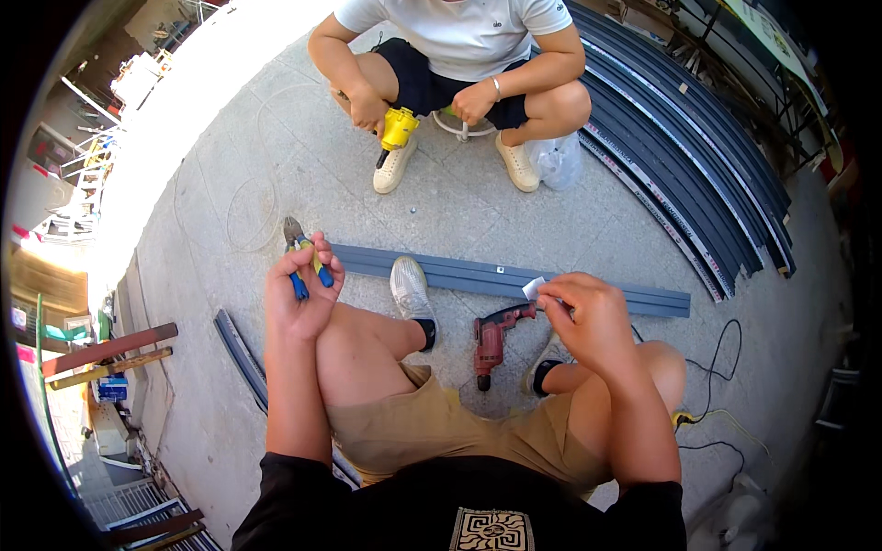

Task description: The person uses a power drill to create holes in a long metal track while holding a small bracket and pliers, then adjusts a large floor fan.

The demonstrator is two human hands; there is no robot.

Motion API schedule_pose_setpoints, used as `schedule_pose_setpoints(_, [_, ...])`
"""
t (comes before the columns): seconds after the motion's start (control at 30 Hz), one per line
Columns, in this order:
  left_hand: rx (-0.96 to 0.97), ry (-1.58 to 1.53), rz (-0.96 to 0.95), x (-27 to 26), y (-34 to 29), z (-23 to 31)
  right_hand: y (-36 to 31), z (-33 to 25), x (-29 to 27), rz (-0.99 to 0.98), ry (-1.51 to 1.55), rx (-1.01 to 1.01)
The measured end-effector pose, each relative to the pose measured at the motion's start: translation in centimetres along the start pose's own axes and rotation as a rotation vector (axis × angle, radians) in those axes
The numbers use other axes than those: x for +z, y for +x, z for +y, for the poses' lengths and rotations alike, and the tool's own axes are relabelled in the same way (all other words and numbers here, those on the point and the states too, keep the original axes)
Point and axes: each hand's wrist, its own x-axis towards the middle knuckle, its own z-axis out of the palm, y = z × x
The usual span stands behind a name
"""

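My left hand (308,286) is closed round a pair of pliers (301,250) with blue and yellow handles, its jaws pointing up and away from me. Between the thumb and fingers of my right hand (588,317) is a small white piece (534,288), flat-looking; its exact kind is too small to make out. Below both hands a grey metal profile (459,274) lies across the floor, running under my left foot's toe area. A red corded drill (491,347) rests on the floor between my feet, chuck toward me.
Opposite me a person (450,55) sits low, holding a yellow power tool (398,130). Long dark profiles (680,138) are stacked at the right. A black cable (730,354) trails over the floor at right. Another profile (241,354) lies left of my leg. A plastic bag (557,162) sits beside the person.
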Motion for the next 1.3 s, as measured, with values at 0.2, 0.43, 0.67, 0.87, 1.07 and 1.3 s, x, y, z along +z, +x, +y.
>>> schedule_pose_setpoints(0.2, [0.128, 0.065, -0.104, 1.7, -4.1, -5.4, -1.3, 3.2, 2.1, -0.241, -0.208, 0.184])
schedule_pose_setpoints(0.43, [-0.155, -0.093, -0.129, 3.2, -3.6, -5.2, 3.0, 6.9, 11.5, -0.296, -0.229, 0.333])
schedule_pose_setpoints(0.67, [-0.175, 0.018, -0.035, 3.7, -4.2, -4.5, 5.7, 15.9, 20.5, -0.406, -0.337, 0.413])
schedule_pose_setpoints(0.87, [-0.201, 0.044, -0.018, 3.7, -3.0, -3.6, 3.3, 21.0, 24.8, -0.224, -0.225, 0.570])
schedule_pose_setpoints(1.07, [-0.214, 0.066, 0.020, 4.3, -2.5, -2.9, -1.7, 19.0, 28.7, -0.256, -0.193, 0.621])
schedule_pose_setpoints(1.3, [-0.192, 0.087, -0.021, 3.8, -3.0, -3.1, -2.9, 17.2, 27.2, -0.292, -0.196, 0.624])
